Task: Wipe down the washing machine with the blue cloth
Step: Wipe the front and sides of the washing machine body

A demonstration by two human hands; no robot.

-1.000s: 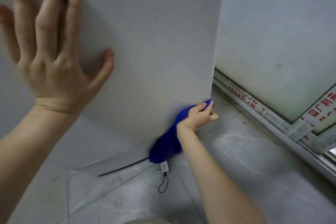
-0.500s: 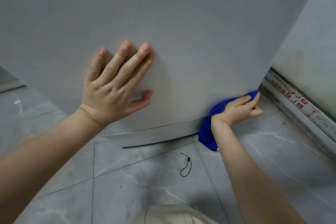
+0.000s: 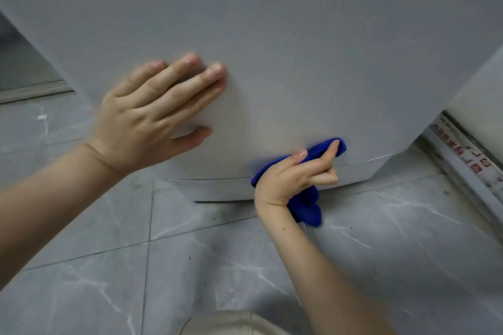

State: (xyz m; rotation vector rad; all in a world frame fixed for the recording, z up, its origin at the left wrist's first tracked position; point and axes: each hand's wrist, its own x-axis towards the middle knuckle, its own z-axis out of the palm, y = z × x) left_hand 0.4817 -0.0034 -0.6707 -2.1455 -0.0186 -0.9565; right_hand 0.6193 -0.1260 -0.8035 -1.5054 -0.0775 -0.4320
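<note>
My right hand [image 3: 292,179] gripped the blue cloth [image 3: 307,209] beneath my palm, against the lower edge of the washing machine [image 3: 272,22]; its tail perhaps touched the floor [image 3: 394,253].

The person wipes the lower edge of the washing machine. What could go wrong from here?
1. The loose end of the blue cloth hangs close to the floor; it may pick up dirt and smear it on the washing machine.
2. The left hand lies flat on the panel and may leave fingermarks.
3. The right hand works beside the base seam; a knuckle could scrape its edge.
</note>
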